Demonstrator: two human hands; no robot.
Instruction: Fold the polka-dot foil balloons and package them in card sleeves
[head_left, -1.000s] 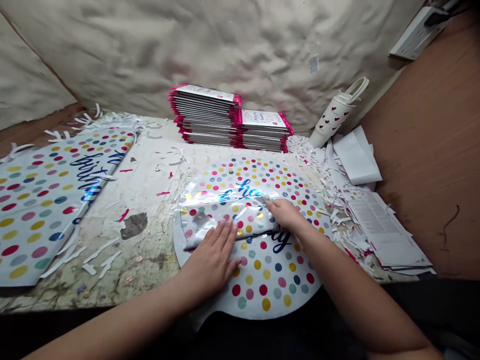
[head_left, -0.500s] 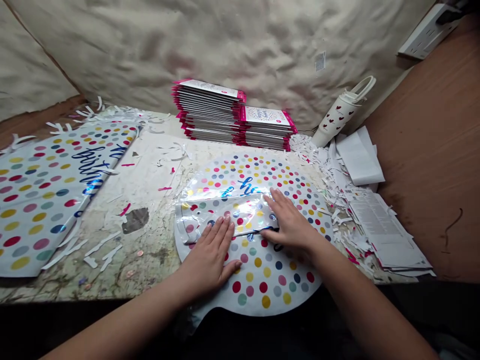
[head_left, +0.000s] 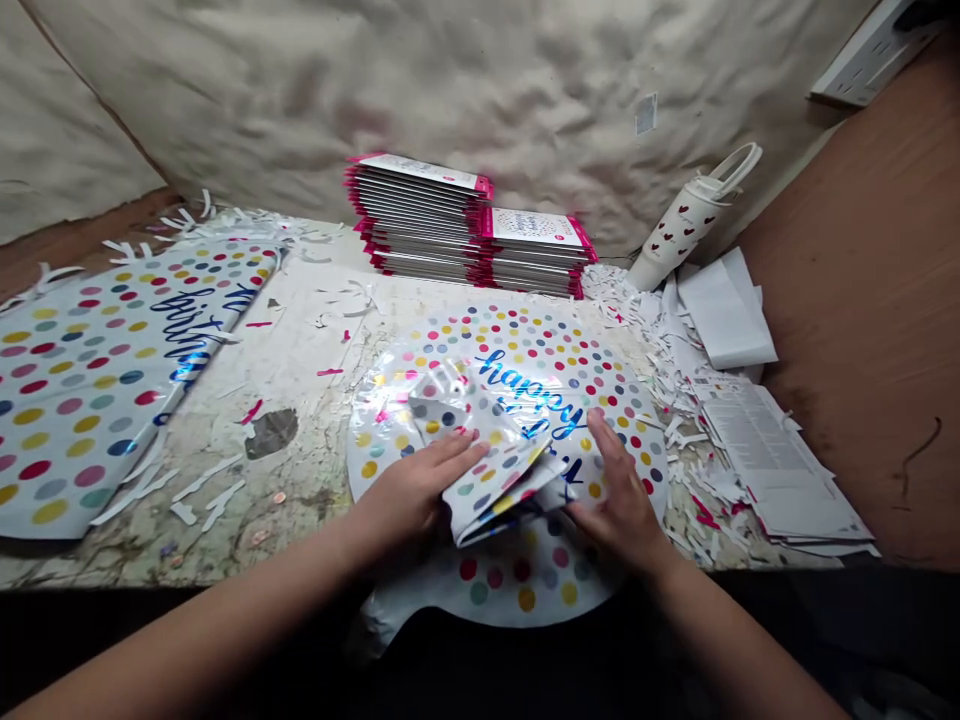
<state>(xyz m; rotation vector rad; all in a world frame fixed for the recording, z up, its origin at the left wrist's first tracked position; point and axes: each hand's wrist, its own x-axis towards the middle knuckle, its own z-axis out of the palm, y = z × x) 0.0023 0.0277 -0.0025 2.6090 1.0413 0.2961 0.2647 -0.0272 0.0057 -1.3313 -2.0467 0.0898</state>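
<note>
A folded foil balloon (head_left: 499, 465) with coloured dots is bent over into a shorter bundle, its right end slightly raised. My left hand (head_left: 424, 485) is closed on its left part, fingers on top and the thumb hidden. At the bundle's right end is my right hand (head_left: 619, 500), its fingers apart from the thumb and the thumb close to the foil edge; whether it touches is unclear. Beneath the bundle, a round dotted foil balloon (head_left: 600, 370) with blue "happy" lettering lies flat, its tail hanging toward the table's front edge.
More dotted balloons (head_left: 82, 400) lie flat at the left. Stacks of pink-edged packets (head_left: 420, 220) stand at the back. At the right are a white tumbler (head_left: 679, 230) with hearts, shredded paper (head_left: 652, 340) and paper sheets (head_left: 780, 465). The table (head_left: 315, 480) is stained.
The long folded strip, pressed flat before, has been lifted, turned and doubled over. My left hand has closed on it; my right hand has shifted slightly right, uncovering the "happy" lettering.
</note>
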